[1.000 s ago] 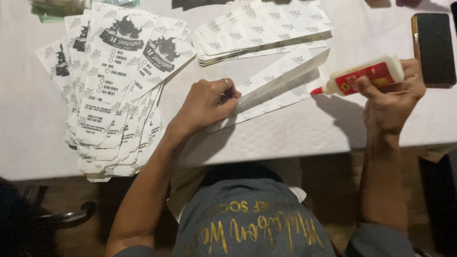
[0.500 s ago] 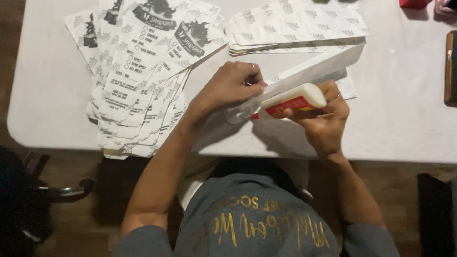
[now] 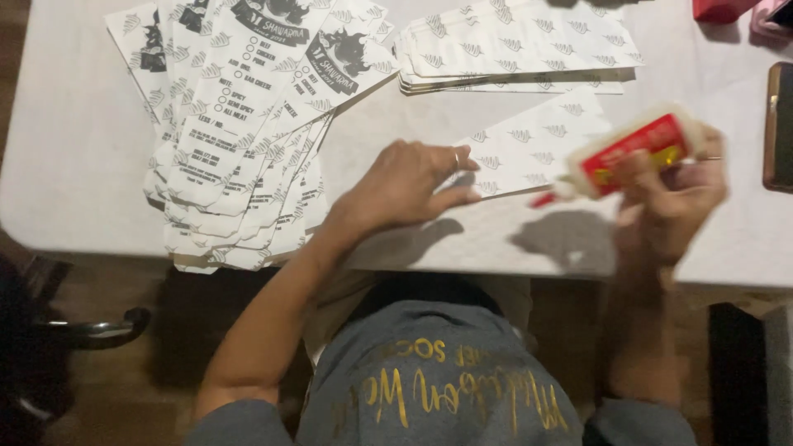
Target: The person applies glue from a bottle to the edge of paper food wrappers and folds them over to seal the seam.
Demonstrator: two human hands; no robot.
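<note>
A fanned stack (image 3: 239,140) of printed paper sleeves lies at the left of the white table (image 3: 74,165), its lower edge reaching the table's near edge. To its right the left hand (image 3: 405,186) lies palm down, fingers extended and flat, pressing the near left end of a single sleeve (image 3: 537,149). A ring shows on one finger. That sleeve lies with its long axis running from lower left up to upper right, patterned side up. Behind it, a second pile (image 3: 520,45) of patterned sleeves lies across the table's far side, long axis roughly left to right. Further right, the right hand (image 3: 673,202) is closed around a glue bottle (image 3: 632,153), white with a red label. The bottle is held above the table just beside the sleeve's near right edge; its long axis tilts from upper right down to lower left, and the red tip (image 3: 543,198) points left and slightly down, toward the left hand. A phone (image 3: 778,128) lies at the right edge.
</note>
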